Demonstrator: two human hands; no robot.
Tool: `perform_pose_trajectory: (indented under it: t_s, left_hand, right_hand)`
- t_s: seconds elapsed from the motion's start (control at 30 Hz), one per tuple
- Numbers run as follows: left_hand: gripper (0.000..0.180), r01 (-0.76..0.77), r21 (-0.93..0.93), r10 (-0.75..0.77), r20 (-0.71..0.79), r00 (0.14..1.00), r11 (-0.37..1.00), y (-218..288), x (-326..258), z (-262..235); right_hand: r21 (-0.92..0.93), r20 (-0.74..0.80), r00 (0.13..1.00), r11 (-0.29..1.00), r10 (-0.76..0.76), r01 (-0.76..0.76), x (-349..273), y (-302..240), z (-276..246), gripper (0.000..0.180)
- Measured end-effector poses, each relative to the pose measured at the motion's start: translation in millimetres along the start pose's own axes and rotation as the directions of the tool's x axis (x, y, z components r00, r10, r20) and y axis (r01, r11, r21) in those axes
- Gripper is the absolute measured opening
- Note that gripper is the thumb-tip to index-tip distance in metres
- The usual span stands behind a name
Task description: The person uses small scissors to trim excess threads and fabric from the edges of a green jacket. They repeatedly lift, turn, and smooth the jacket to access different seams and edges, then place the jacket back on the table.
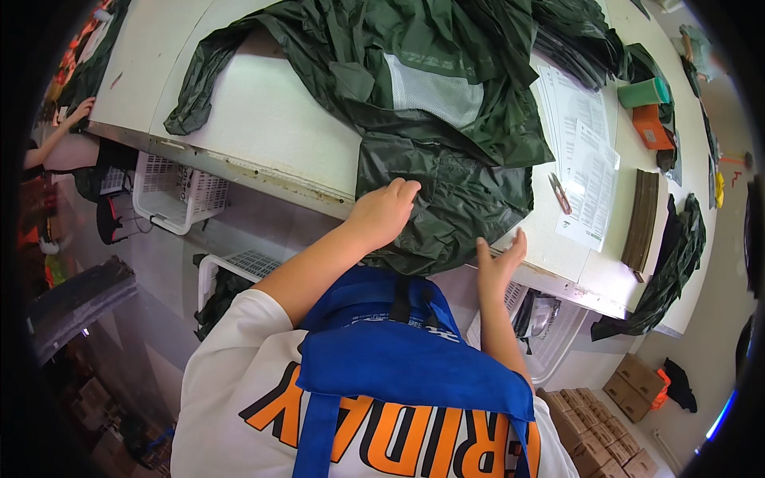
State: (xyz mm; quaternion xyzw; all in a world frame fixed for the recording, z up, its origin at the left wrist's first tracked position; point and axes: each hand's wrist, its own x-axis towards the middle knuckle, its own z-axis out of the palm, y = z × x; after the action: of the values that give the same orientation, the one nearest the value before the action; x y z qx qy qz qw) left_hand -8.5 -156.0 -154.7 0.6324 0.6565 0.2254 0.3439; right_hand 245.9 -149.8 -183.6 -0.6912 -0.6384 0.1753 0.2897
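A dark green rain jacket (446,179) of thin, shiny fabric lies spread over the near edge of the white table, its lower part hanging toward me. Part of a light mesh lining (434,89) shows in its middle, and one sleeve (195,95) stretches out to the left. My left hand (388,211) is closed on the jacket's near panel, fingers curled over the creased fabric. At the panel's right corner my right hand (500,259) stays open, thumb and fingers apart, its thumb beside the cloth edge.
Right of the jacket lie printed sheets (586,151) and thread snips (560,193). Farther right are a green roll (644,93), an orange box (653,127) and a brown stack of strips (640,223). White baskets (179,191) stand below the table. Another person's hand (82,110) rests at far left.
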Motion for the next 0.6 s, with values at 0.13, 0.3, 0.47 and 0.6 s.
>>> perform_pose_trajectory:
  t_s: [0.13,0.3,0.47,0.6]
  left_hand:
    - [0.037,-0.285,0.339,0.318,-0.048,0.947,0.897,-1.1,0.3,-0.5]
    - [0.045,-0.308,0.364,0.306,0.064,0.950,0.879,-11.5,1.5,14.8]
    - [0.049,-0.295,0.212,0.276,0.117,0.954,0.932,-17.4,-0.9,10.5]
    - [0.042,-0.097,-0.029,0.100,0.144,0.985,0.995,-29.5,-18.7,-17.2]
  right_hand:
    - [0.779,0.439,0.773,0.236,0.457,-0.582,25.3,-6.3,-7.5,0.056]
    - [0.746,0.588,0.801,0.309,0.110,-0.590,29.0,-46.6,-25.9,0.032]
    - [0.234,0.524,0.596,0.776,-0.608,0.585,38.2,-101.5,10.9,0.022]
    - [0.264,0.645,0.428,0.710,-0.633,0.653,45.5,-74.5,16.0,0.030]
